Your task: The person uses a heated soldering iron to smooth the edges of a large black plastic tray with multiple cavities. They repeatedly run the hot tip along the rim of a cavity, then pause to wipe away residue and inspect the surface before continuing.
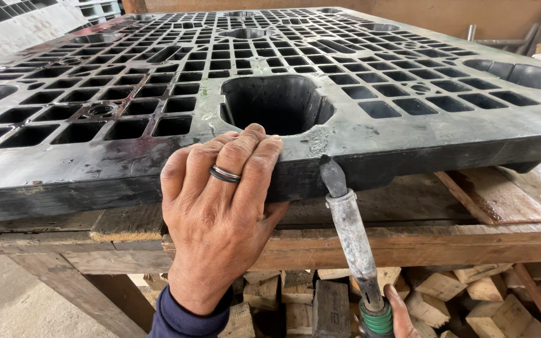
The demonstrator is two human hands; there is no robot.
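Note:
A large black plastic pallet [158, 169] with a grid of openings lies flat on a wooden bench. My left hand [220, 206] rests on its near edge, fingers curled over the rim; a dark ring is on one finger. My right hand [399, 313] shows only partly at the bottom edge, gripping the green handle of a long metal iron tool [352, 231]. The tool's dark flat tip touches the pallet's near edge just right of my left hand, below a big rounded opening [277, 103].
The wooden bench frame [433, 244] carries the pallet on boards. Several cut wood blocks [464, 291] are stacked under the bench. A wooden wall [464, 15] stands behind; a pale corrugated panel [20, 25] leans at the far left.

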